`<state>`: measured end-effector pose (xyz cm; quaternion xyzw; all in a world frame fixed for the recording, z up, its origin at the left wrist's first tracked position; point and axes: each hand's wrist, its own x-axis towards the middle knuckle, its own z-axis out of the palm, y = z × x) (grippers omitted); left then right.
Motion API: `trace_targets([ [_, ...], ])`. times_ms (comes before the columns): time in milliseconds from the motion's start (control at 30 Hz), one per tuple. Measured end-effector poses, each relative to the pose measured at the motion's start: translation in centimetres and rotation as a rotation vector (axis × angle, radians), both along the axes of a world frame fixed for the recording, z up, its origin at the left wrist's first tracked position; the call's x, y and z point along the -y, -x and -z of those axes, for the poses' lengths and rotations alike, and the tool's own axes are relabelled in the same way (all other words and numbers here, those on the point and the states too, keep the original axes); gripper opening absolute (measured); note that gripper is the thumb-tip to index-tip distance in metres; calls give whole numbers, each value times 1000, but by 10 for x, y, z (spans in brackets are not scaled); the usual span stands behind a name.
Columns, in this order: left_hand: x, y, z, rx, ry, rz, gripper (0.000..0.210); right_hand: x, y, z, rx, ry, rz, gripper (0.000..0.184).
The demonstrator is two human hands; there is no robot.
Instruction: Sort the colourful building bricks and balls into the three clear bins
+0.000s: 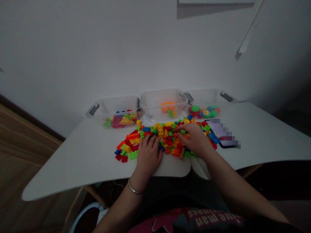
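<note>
A heap of small toy building bricks (169, 141) in red, yellow, orange, green and blue is spread over the white table. My left hand (148, 154) lies on the near left part of the heap, palm down, its fingers spread over the bricks. From the right, my right hand (194, 137) reaches into the middle of the heap. Its thumb and forefinger are apart, just beside red and orange bricks; no brick is plainly gripped, and its other fingers are partly hidden.
Three clear plastic bins stand along the wall: the left bin (119, 103) and right bin (205, 94) hold mixed toy pieces, the middle bin (152, 100) an orange and a green piece. A tablet-like device (224, 134), partly blurred, lies right of the heap on the table (80, 155).
</note>
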<state>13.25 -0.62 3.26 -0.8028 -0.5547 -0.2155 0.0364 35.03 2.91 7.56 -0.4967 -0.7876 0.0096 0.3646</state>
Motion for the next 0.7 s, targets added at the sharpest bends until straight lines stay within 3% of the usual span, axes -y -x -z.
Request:
trace_targets([
  [233,2,-1,0,-24,-44,-19,51,19,28,31,229,104,42,26],
  [700,2,0,1,-45,-66,-18,48,15,30,41,123,68,55,4],
])
